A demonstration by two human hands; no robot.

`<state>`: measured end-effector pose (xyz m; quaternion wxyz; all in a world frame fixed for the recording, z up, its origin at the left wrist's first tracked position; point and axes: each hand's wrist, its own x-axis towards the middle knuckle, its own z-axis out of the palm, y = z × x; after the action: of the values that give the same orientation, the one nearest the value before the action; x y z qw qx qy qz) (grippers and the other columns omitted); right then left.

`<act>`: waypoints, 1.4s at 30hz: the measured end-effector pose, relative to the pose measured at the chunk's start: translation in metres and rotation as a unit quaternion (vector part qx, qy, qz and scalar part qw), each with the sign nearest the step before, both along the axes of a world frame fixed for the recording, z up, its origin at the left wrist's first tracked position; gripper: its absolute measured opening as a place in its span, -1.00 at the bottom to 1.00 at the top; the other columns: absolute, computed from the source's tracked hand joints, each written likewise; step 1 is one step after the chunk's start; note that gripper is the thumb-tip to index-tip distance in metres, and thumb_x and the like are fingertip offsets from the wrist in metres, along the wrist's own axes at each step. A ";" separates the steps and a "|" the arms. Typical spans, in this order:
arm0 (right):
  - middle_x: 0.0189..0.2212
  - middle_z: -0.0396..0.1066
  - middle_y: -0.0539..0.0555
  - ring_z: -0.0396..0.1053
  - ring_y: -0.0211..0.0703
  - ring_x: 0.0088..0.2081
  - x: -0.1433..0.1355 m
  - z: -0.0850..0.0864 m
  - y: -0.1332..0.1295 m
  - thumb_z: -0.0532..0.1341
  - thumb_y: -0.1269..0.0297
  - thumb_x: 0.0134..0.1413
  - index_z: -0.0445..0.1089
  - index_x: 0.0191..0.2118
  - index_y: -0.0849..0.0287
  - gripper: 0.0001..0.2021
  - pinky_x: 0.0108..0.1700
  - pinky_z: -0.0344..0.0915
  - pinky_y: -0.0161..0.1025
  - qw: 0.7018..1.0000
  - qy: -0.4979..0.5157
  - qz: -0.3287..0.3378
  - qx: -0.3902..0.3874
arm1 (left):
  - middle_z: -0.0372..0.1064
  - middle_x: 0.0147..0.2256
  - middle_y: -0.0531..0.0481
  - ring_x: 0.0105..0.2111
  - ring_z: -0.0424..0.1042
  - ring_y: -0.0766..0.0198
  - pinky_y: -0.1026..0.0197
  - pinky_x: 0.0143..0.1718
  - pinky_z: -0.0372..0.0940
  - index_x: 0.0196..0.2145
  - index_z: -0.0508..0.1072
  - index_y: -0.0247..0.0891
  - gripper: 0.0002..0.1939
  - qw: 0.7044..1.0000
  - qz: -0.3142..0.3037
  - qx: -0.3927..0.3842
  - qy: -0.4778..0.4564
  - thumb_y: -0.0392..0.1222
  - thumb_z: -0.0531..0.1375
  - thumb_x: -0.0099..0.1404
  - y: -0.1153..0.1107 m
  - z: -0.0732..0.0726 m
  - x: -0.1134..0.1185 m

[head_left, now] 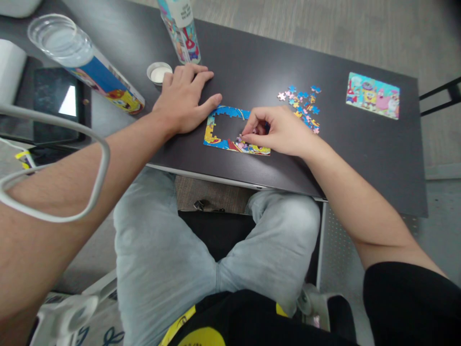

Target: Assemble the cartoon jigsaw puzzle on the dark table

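Note:
A partly joined jigsaw puzzle (218,142) lies flat on the dark table, its border pieces forming a frame round a bare middle. Over its right side, my right hand (277,129) pinches a small puzzle piece (239,138) between thumb and forefinger, low against the inner lower edge. The palm hides part of the puzzle's right side. My left hand (187,96) rests on the table with fingers spread, its thumb near the puzzle's upper left corner. Loose puzzle pieces (302,102) are scattered to the right of the puzzle, beyond my right hand.
A picture card (373,96) with cartoon figures lies at the right. A printed tube (182,33) and a white cap (159,73) are beside my left hand. Further left stand a clear-topped container (97,72) and a dark tablet (54,105). A white cable (103,168) loops over my left forearm.

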<state>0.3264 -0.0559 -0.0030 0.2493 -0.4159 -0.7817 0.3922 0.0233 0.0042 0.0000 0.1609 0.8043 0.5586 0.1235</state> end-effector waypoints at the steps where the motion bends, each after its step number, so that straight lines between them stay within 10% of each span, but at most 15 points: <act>1: -0.43 0.51 -0.04 0.42 -0.10 -0.30 0.000 0.000 0.000 0.69 0.05 0.27 0.68 -0.19 0.05 -0.72 -0.15 0.34 -0.09 1.000 -0.001 -0.001 -0.002 | 0.35 0.77 0.11 0.80 0.11 -0.33 -0.51 0.88 -0.06 0.78 0.42 0.21 0.32 1.000 -0.002 0.002 -0.001 0.89 -0.20 0.36 0.000 0.000 0.000; 16: -0.27 0.59 0.04 0.44 -0.03 -0.21 0.001 -0.002 0.003 0.69 0.09 0.28 0.69 -0.21 0.03 -0.76 -0.02 0.42 -0.01 0.999 -0.008 0.008 0.045 | 0.50 0.67 0.28 0.92 -0.43 -0.18 -0.57 0.80 -0.16 0.78 0.38 0.47 0.57 0.999 -0.034 0.004 0.028 0.95 0.01 -0.15 0.007 -0.009 -0.007; 23: -0.21 0.63 0.09 0.47 0.05 -0.15 -0.002 -0.005 0.003 0.66 0.12 0.33 0.72 -0.16 0.01 -0.81 -0.01 0.41 0.01 0.998 -0.013 0.009 0.056 | 0.36 0.77 0.12 0.79 0.09 -0.37 -0.56 0.85 -0.13 0.82 0.36 0.23 0.32 1.000 -0.010 0.002 -0.025 0.85 -0.11 0.32 0.002 -0.005 -0.003; 28: -0.17 0.63 0.12 0.47 0.09 -0.13 0.001 -0.001 0.005 0.66 -0.10 0.43 0.72 -0.13 0.00 -0.68 0.01 0.41 0.03 0.997 0.002 -0.011 0.071 | 0.48 0.69 0.16 0.81 0.08 -0.28 -0.49 0.84 -0.07 0.84 0.29 0.36 0.27 1.000 -0.008 -0.001 0.021 0.87 -0.17 0.38 0.002 -0.002 -0.002; 32: -0.22 0.62 0.08 0.39 0.02 -0.25 0.024 0.007 0.022 0.60 -0.42 0.46 0.67 -0.16 -0.05 -0.48 -0.08 0.35 0.01 0.982 0.054 -0.119 0.138 | 0.18 0.85 0.02 0.80 0.06 -0.22 -0.41 0.86 -0.11 0.86 0.29 -0.11 0.29 1.000 -0.010 -0.006 0.024 0.77 -0.19 0.56 0.000 0.000 -0.003; 36: -0.30 0.63 0.06 0.24 -0.08 -0.36 0.068 0.008 0.049 0.64 -0.50 0.33 0.63 -0.21 -0.07 -0.41 -0.18 0.27 -0.01 0.957 0.061 -0.208 0.191 | 0.12 0.87 -0.01 0.79 0.05 -0.23 -0.47 0.87 -0.12 0.86 0.28 -0.18 0.14 0.999 -0.020 -0.011 0.023 0.64 -0.12 0.70 -0.001 0.002 -0.004; 42: -0.33 0.55 0.03 0.33 -0.07 -0.32 0.136 0.005 0.073 0.58 -0.08 0.48 0.69 -0.14 0.01 -0.71 -0.09 0.36 0.00 0.936 -0.085 -0.247 0.235 | 0.20 0.81 -0.42 0.79 0.14 -0.47 -0.58 0.84 -0.02 0.81 0.33 -0.40 0.09 0.999 -0.025 0.018 0.041 0.52 -0.15 0.80 0.001 0.003 -0.004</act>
<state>0.4622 0.0175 0.0022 0.3614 -0.5575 -0.7424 0.0859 0.0196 0.0056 0.0031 0.1267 0.8250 0.5422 0.0964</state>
